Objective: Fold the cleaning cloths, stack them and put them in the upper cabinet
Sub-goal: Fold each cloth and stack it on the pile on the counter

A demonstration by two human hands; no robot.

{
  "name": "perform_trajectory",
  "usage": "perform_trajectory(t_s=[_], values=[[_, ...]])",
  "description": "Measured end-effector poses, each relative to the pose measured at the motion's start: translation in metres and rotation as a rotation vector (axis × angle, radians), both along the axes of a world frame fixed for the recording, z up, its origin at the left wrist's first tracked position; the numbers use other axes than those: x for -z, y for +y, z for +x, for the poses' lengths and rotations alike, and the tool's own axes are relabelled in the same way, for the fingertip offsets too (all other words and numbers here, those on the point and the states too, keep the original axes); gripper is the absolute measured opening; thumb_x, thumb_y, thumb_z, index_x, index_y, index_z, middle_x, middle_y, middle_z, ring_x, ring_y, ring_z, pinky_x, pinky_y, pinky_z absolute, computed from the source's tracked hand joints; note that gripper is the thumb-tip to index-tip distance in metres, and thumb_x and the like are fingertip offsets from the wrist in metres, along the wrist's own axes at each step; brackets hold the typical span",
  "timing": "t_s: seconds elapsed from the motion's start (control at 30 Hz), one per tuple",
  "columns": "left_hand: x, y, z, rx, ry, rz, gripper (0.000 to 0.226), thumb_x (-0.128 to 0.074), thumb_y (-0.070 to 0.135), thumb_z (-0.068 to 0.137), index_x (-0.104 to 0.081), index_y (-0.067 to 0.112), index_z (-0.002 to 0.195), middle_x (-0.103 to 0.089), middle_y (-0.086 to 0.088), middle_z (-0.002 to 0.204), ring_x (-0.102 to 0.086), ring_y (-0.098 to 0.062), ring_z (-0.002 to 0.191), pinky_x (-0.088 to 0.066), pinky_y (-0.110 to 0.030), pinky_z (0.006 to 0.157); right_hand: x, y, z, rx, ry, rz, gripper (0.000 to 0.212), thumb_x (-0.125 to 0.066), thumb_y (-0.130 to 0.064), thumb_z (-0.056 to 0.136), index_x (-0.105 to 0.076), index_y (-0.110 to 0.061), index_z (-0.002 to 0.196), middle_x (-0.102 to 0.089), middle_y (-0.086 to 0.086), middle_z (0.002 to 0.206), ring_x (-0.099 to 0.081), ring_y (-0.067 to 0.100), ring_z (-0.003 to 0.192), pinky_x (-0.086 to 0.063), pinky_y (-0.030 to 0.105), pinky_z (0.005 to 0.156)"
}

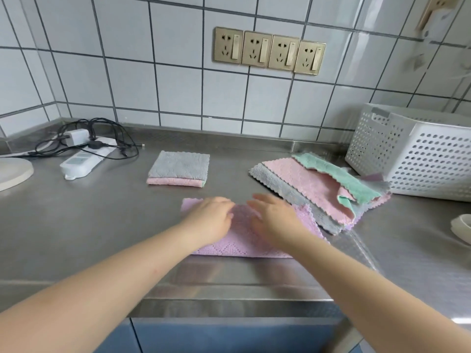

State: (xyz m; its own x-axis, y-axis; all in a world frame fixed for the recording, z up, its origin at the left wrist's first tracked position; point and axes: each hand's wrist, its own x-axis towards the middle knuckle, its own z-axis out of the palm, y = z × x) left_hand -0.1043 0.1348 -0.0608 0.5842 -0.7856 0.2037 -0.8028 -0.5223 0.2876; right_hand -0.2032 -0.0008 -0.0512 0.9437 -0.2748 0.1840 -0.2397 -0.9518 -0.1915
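no text, label, brand or number can be read on anything in view.

Your left hand (209, 220) and right hand (274, 219) are both bare, no gloves, rings, watch or bracelet on either wrist, and your forearms run uncovered back from the hands to the frame's lower edge, with no sleeve showing.
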Motion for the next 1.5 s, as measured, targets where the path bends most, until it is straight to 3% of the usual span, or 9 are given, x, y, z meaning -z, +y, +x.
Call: perform_trajectory(t_s=[0.17,0.3,0.6,0.7,0.77,0.9,1.1,1.23,1.5], values=[[0.020,-0.004,-0.013,-0.034,-0.077,0.192,0.047,-0.029,0.029,0.099,-0.028,0.016,0.144,-0.018,0.001,0.156,-0.016,-0.016,0.144,-0.015,-0.035,0.116,0.030,0.015,-0.002,0.009,0.130,-0.063,0.060,-0.013,-0.050,0.091,-0.032,-0.029,0.143,-0.024,-0.003,0.155,-0.018,0.014,0.144,-0.019,0.042,0.113],[0.016,0.009,-0.010,-0.101,-0.051,0.267,0.055,-0.025,0.045,0.098,-0.016,0.022,0.148,-0.006,0.002,0.158,-0.006,-0.016,0.146,-0.004,-0.036,0.116,0.029,0.001,-0.011,0.067,0.189,-0.054,0.061,-0.023,-0.061,0.093,-0.019,-0.033,0.148,-0.014,-0.003,0.158,-0.008,0.015,0.146,-0.009,0.045,0.117],[0.016,0.025,0.003,-0.174,0.059,0.298,0.065,-0.021,0.058,0.094,-0.011,0.024,0.149,0.000,0.004,0.159,0.001,-0.014,0.146,0.001,-0.045,0.117,0.022,-0.038,-0.036,0.212,0.253,-0.051,0.071,-0.017,-0.070,0.089,-0.014,-0.031,0.149,-0.013,-0.002,0.158,-0.008,0.018,0.146,-0.008,0.045,0.118],[0.014,0.025,0.000,-0.169,0.038,0.252,0.061,-0.025,0.054,0.095,-0.019,0.024,0.147,-0.008,0.004,0.158,-0.005,-0.015,0.146,0.002,-0.049,0.116,0.021,-0.040,-0.035,0.231,0.258,-0.055,0.071,-0.020,-0.068,0.089,-0.019,-0.029,0.148,-0.019,-0.002,0.156,-0.015,0.020,0.145,-0.012,0.046,0.117],[0.012,0.027,-0.007,-0.094,-0.024,0.148,0.050,-0.034,0.047,0.096,-0.038,0.024,0.140,-0.029,0.006,0.152,-0.021,-0.013,0.142,-0.002,-0.049,0.115,0.015,-0.038,-0.029,0.227,0.206,-0.069,0.064,-0.032,-0.063,0.091,-0.032,-0.027,0.144,-0.030,0.000,0.152,-0.029,0.022,0.139,-0.017,0.045,0.116],[0.004,0.026,-0.036,0.186,-0.007,-0.061,0.033,-0.046,0.042,0.087,-0.067,0.030,0.109,-0.064,0.013,0.114,-0.055,-0.010,0.110,-0.026,-0.038,0.111,-0.002,-0.029,-0.005,0.088,0.010,0.077,0.033,-0.051,-0.026,0.092,-0.060,-0.023,0.123,-0.053,-0.003,0.137,-0.051,0.021,0.122,-0.036,0.032,0.103],[0.002,0.016,-0.058,0.276,-0.019,-0.102,0.020,-0.062,0.038,0.083,-0.071,0.030,0.098,-0.067,0.012,0.103,-0.057,-0.009,0.099,-0.038,-0.025,0.093,-0.003,-0.016,0.031,0.065,0.022,0.126,0.026,-0.054,-0.015,0.085,-0.071,-0.026,0.102,-0.069,-0.001,0.109,-0.061,0.022,0.104,-0.046,0.028,0.081],[0.003,0.014,-0.060,0.256,-0.105,-0.085,0.019,-0.055,0.032,0.084,-0.070,0.027,0.094,-0.066,0.007,0.100,-0.058,-0.016,0.098,-0.040,-0.033,0.091,-0.001,-0.017,0.036,0.057,0.029,0.070,0.027,-0.052,-0.013,0.083,-0.070,-0.026,0.099,-0.068,0.001,0.108,-0.060,0.023,0.103,-0.048,0.031,0.080],[0.008,0.049,-0.048,0.216,-0.128,-0.093,0.014,-0.053,0.030,0.076,-0.067,0.027,0.077,-0.063,0.010,0.085,-0.058,-0.013,0.085,-0.043,-0.030,0.081,-0.006,-0.028,0.012,0.066,0.099,0.034,0.018,-0.056,-0.018,0.087,-0.069,-0.023,0.099,-0.069,-0.001,0.105,-0.061,0.022,0.100,-0.051,0.032,0.079]])
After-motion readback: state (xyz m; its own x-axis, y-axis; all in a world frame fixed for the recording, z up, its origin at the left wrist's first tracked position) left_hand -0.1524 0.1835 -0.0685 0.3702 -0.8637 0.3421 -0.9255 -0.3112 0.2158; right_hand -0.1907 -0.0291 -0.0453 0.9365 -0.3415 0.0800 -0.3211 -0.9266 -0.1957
